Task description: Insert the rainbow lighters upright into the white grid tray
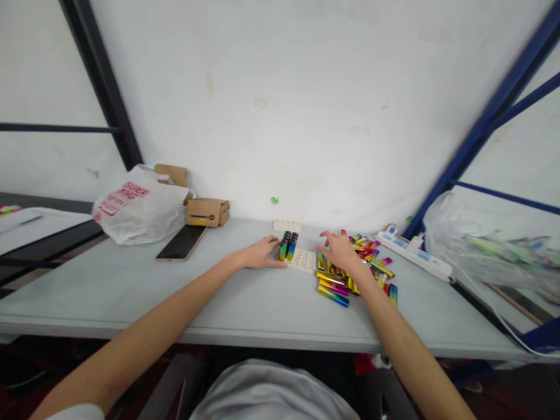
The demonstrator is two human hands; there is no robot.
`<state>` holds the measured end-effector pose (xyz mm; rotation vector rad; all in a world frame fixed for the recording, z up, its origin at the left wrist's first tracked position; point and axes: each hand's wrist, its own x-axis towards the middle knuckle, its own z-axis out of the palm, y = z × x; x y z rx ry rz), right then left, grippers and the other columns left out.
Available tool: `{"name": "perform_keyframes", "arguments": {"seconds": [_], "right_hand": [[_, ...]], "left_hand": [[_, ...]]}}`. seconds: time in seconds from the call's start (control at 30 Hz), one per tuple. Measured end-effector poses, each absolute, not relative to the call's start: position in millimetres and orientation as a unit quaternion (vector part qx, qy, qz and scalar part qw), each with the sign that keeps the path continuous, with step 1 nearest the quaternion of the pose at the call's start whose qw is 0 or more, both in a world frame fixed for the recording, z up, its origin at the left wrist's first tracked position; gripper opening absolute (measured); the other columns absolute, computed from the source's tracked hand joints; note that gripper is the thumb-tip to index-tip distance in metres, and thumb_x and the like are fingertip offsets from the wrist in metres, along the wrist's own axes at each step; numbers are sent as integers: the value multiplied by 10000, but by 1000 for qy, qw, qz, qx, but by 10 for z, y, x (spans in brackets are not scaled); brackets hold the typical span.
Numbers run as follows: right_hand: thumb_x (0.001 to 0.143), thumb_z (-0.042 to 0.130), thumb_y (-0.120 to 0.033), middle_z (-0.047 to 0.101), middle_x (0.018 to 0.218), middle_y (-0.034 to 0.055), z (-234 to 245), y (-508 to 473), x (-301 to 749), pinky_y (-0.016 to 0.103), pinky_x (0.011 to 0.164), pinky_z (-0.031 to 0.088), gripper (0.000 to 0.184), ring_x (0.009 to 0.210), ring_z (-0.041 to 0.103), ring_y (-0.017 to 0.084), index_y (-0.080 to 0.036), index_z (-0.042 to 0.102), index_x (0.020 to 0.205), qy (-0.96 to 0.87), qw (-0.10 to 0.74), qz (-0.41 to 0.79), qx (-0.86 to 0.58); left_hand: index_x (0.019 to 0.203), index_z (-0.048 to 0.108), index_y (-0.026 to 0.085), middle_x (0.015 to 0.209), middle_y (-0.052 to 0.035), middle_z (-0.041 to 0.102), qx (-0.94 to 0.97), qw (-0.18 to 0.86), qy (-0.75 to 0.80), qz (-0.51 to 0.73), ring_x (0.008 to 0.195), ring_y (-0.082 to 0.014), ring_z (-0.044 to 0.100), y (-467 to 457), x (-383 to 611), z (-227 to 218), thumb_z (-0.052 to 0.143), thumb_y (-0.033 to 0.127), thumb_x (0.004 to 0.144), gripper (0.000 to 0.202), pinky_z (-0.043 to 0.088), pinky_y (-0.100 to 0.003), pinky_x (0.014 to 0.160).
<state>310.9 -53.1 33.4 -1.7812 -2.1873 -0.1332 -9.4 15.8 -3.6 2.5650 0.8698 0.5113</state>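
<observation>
A white tray with rows of round pockets lies on the table in front of me. Two rows of slim shiny pieces, blue to yellow with dark tops, stand upright on its left part; they look like lighters. My left hand is beside them, its thumb near the tray's front left corner and its fingers farther back; whether it touches the tray is unclear. Over a loose pile of shiny coloured pieces hovers my right hand, thumb and fingers apart, with nothing visible between them. It partly covers the pile.
Another white pocketed tray lies by the wall. To the left are a phone, a cardboard box and a white plastic bag. A power strip lies behind the pile, with a clear bag farther right.
</observation>
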Motion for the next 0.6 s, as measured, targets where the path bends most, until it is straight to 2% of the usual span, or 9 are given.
{"name": "perform_keyframes", "arguments": {"seconds": [0.1, 0.23, 0.33, 0.47, 0.6], "right_hand": [[1075, 686, -429, 835, 1132, 177, 291, -558, 3111, 386, 986, 493, 447, 1146, 754, 329, -136, 683, 1411, -779, 111, -23, -616], [1080, 681, -362, 844, 1163, 158, 263, -543, 3061, 349, 936, 521, 456, 1114, 778, 299, -165, 636, 1489, -779, 124, 13, -614], [1060, 713, -330, 845, 1190, 165, 260, -510, 3041, 331, 923, 537, 458, 1105, 791, 289, -145, 654, 1476, -763, 132, 36, -631], [1026, 749, -288, 848, 1190, 181, 269, -498, 3019, 321, 915, 557, 406, 1071, 805, 283, -111, 726, 1391, -740, 163, 86, -647], [1019, 719, -244, 852, 1173, 177, 268, -494, 3019, 322, 918, 567, 206, 1026, 807, 273, -124, 821, 1151, -745, 197, 122, -625]], "left_hand": [[1473, 627, 213, 1558, -161, 614, 913, 190, 314, 178, 1432, -383, 589, 175, -104, -58, 760, 819, 876, 861, 434, -461, 1268], [1478, 626, 209, 1576, -170, 597, 910, 195, 321, 177, 1453, -392, 580, 183, -102, -70, 767, 820, 866, 876, 427, -464, 1278], [1498, 612, 190, 1598, -186, 575, 908, 198, 329, 167, 1478, -405, 557, 177, -89, -64, 754, 827, 870, 906, 410, -476, 1296], [1503, 608, 198, 1598, -178, 574, 911, 193, 325, 163, 1478, -399, 551, 169, -89, -53, 733, 845, 876, 910, 413, -463, 1294], [1498, 611, 197, 1585, -175, 582, 914, 190, 318, 165, 1466, -394, 559, 172, -101, -52, 718, 852, 884, 904, 419, -459, 1289]]}}
